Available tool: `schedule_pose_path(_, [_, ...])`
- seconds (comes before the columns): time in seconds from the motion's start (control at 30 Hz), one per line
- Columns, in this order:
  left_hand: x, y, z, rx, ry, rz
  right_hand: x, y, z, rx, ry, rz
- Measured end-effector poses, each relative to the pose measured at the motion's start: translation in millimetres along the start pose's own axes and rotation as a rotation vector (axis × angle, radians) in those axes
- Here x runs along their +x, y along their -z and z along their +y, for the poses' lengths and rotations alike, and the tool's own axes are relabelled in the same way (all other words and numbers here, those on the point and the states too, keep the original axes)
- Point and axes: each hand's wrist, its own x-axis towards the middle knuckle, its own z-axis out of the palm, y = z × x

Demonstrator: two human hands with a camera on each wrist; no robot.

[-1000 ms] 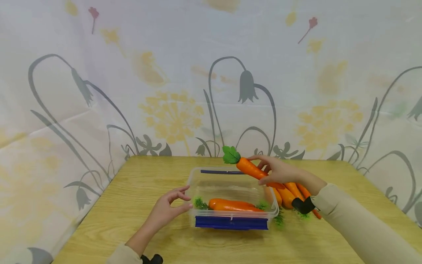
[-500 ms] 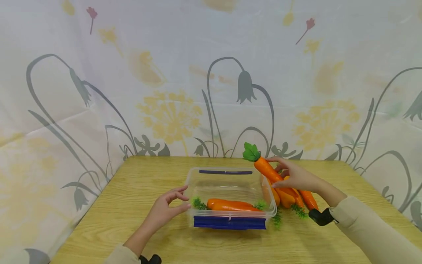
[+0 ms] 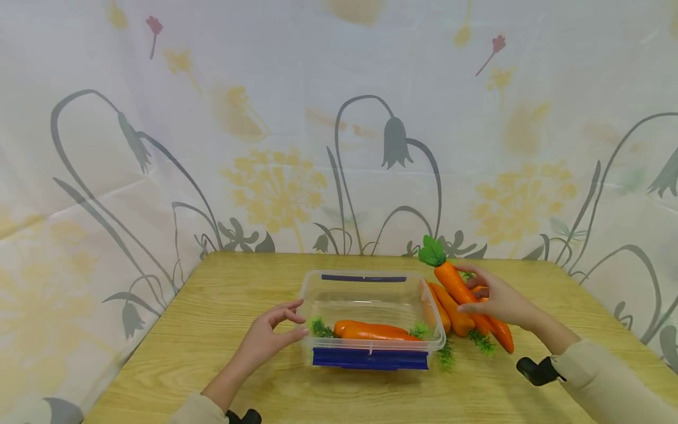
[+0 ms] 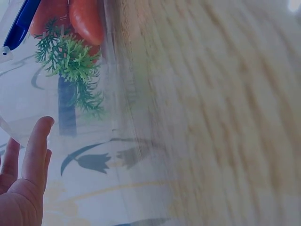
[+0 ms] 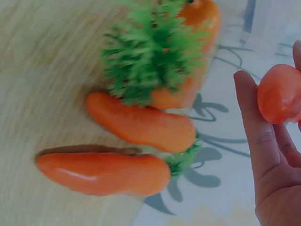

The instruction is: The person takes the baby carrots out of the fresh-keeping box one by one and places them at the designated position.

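Now the right hand (image 3: pixel 498 299) pinches a plain carrot (image 3: pixel 452 281).

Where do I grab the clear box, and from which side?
Probably the left rim of the box, from the left, pinched over its edge: the box sits upright and open, blue latches occupy front and back, and loose carrots crowd its right side.
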Motion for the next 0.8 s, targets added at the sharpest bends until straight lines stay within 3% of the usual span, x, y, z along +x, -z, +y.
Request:
schedule_pose_path(0.23, [0.8, 0.3, -0.8, -0.003, 0.005, -0.008, -14.5, 2, 17, 0.017, -0.099, 0.077])
schedule_pose_path(0.53, [-0.8, 1.0, 3.2, -0.007, -0.010, -0.009, -29.9, 4, 37, 0.064, -0.144, 0.136])
schedule_pose_path(0.8, [-1.2, 1.5, 1.9, -0.009, 0.003, -0.012, -39.4, 9, 56, -0.066, -0.183, 0.192])
